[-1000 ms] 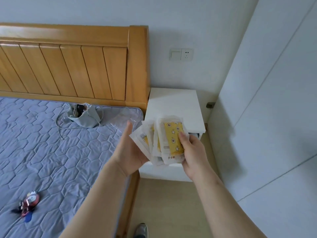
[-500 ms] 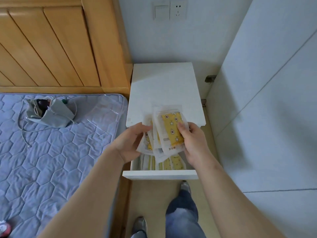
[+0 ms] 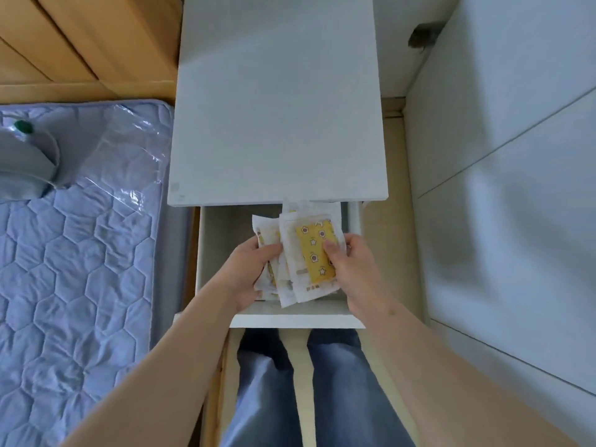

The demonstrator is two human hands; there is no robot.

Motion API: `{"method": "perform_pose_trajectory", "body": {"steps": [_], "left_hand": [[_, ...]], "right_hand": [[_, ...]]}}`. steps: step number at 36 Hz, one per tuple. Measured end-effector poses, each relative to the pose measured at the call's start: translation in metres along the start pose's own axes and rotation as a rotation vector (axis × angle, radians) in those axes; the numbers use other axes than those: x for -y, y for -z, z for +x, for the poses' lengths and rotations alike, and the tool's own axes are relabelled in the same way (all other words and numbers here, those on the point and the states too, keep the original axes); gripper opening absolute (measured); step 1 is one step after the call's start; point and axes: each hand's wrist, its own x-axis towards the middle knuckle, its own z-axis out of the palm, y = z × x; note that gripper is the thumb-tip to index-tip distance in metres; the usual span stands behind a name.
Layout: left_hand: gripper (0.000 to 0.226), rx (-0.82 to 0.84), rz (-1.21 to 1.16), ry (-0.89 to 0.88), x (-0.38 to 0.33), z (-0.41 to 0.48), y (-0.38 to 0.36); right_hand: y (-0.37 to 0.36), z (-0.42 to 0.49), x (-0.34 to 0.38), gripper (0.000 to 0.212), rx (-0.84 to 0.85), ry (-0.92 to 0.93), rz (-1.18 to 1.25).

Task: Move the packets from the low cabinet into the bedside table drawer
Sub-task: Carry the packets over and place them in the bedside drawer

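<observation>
Both hands are clamped on the fanned stack of packets [image 3: 314, 253], right over the open drawer [image 3: 290, 319]; the left hand [image 3: 248, 272] curls round its left edge, the right hand [image 3: 354, 269] pinches the yellow starred one on top. Best, surely, to lower the bunch flat and release together, so nothing slips over the front wall beneath the wrists. Pale drawer floor shows left of the grip; whatever lies under the stack is hidden.

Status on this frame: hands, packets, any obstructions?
Left hand and right hand both grip packets. Held over open drawer, not released. Nothing blocking.
</observation>
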Motion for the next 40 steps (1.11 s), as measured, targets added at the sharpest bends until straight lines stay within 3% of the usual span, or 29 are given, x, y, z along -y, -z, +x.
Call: {"method": "perform_pose_trajectory", "body": {"steps": [16, 28, 34, 40], "left_hand": [[0.015, -0.272, 0.066, 0.148, 0.076, 0.14, 0.026], [0.014, -0.225, 0.246, 0.168, 0.098, 0.18, 0.027], [0.027, -0.174, 0.364, 0.173, 0.113, 0.195, 0.013], [0.058, -0.127, 0.438, 0.243, 0.121, 0.204, 0.006]], "right_hand": [[-0.01, 0.121, -0.101, 0.006, -0.06, -0.189, -0.098], [-0.007, 0.157, -0.127, 0.011, -0.124, -0.23, -0.383], [-0.006, 0.168, -0.143, 0.017, -0.223, -0.322, -0.536], [-0.008, 0.182, -0.16, 0.027, -0.279, -0.382, -0.663]]}}
